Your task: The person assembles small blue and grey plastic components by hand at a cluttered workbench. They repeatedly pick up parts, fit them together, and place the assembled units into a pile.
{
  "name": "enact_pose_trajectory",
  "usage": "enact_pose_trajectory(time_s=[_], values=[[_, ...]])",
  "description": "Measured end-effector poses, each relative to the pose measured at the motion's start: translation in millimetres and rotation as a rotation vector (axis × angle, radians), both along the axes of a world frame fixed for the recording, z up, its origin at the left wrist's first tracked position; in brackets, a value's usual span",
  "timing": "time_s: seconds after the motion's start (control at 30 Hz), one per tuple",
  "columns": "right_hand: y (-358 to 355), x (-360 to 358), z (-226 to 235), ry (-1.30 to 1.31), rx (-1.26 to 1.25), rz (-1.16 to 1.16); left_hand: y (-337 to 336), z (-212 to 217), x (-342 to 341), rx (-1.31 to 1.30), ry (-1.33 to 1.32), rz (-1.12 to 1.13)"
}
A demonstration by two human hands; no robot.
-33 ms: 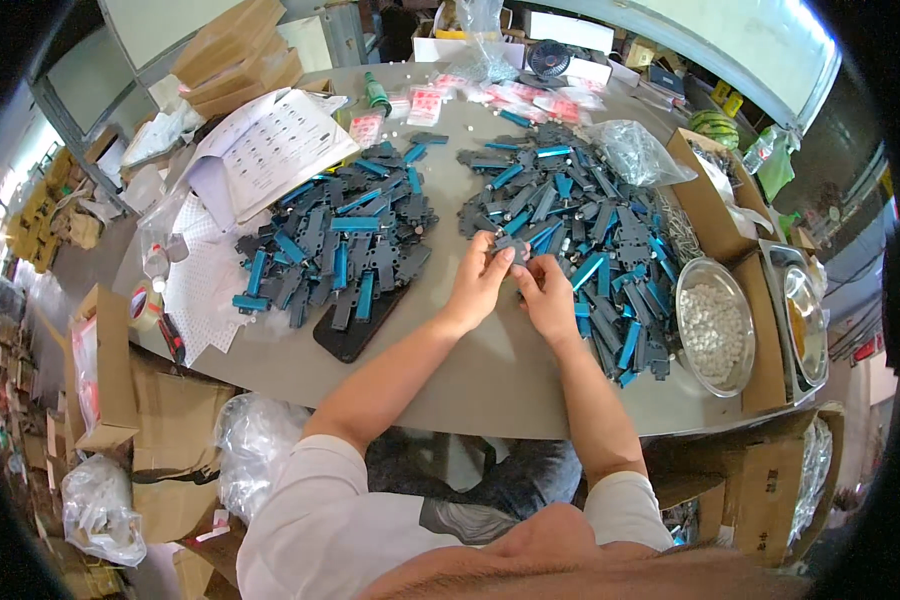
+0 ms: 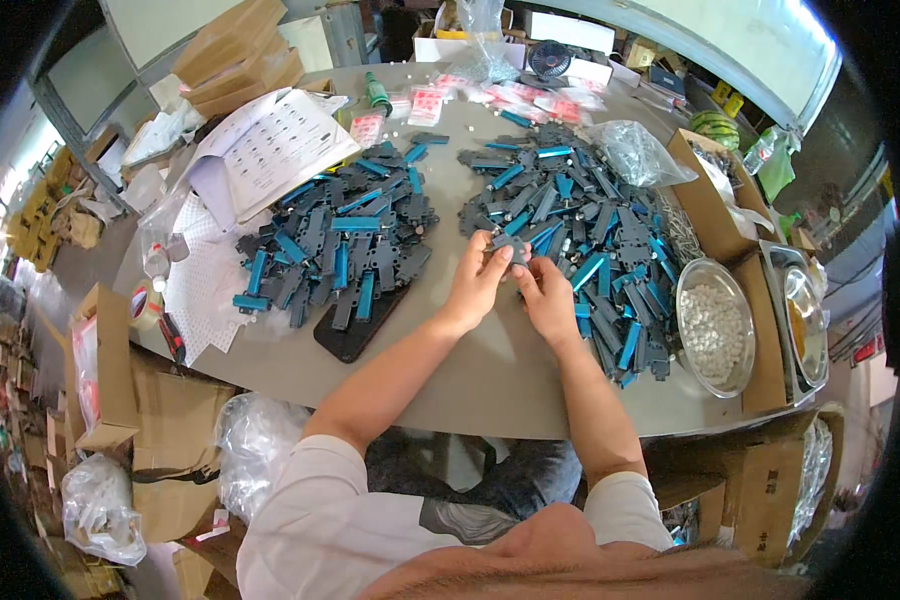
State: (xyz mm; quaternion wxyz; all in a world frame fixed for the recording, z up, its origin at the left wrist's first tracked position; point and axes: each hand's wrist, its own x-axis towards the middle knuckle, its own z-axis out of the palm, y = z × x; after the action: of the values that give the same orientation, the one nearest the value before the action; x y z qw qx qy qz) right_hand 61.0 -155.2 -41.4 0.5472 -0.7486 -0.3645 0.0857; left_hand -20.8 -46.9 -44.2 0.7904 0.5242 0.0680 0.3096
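Note:
My left hand [image 2: 476, 283] is closed on a small dark grey plastic piece [image 2: 511, 246], thumb on top. My right hand [image 2: 548, 297] pinches the same piece at its right edge; anything smaller between those fingertips is too hidden to make out. Just beyond and to the right of my hands spreads a large pile of dark grey plastic pieces with blue parts [image 2: 590, 210]. A second pile of such pieces [image 2: 350, 225] lies to the left. Its near edge rests partly on a black phone-like slab [image 2: 345, 338].
To the right are a metal bowl [image 2: 686, 330] of small white pieces and a cardboard box [image 2: 725, 225]. A clear plastic bag [image 2: 635, 152] lies behind the right pile. Printed sheets [image 2: 270, 150] are at the left; a green bottle [image 2: 376, 93] and small fan [image 2: 548, 60] stand farther back.

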Motion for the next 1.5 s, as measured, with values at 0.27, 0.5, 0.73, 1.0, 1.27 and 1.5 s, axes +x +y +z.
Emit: enact_pose_trajectory(time_s=[0.27, 0.5, 0.73, 1.0, 1.27, 1.5], values=[[-4.1, 1.5, 8.8, -0.14, 0.015, 0.143, 3.2, 5.8, -6.8, -0.41, -0.079, -0.179], [-15.0, 29.0, 22.0, -0.548, -0.187, -0.086, 48.2, 25.3, -14.4, -0.481, 0.083, 0.156], [-19.0, 36.0, 3.6, -0.654, -0.398, -0.248, 96.1, 50.4, -11.9, -0.458, -0.176, 0.278], [17.9, 31.6, 6.3, -0.992, -0.498, -0.096, 81.9, -8.6, 21.1, 1.368, 0.699, 0.426], [15.9, 45.3, 12.7, -0.968, -0.544, -0.126, 82.7, -7.6, 30.9, 1.273, 0.833, 0.4], [-5.7, 45.5, 27.1, -0.718, -0.557, -0.132, 86.8, -33.9, 13.9, 1.017, 0.724, 0.48]])
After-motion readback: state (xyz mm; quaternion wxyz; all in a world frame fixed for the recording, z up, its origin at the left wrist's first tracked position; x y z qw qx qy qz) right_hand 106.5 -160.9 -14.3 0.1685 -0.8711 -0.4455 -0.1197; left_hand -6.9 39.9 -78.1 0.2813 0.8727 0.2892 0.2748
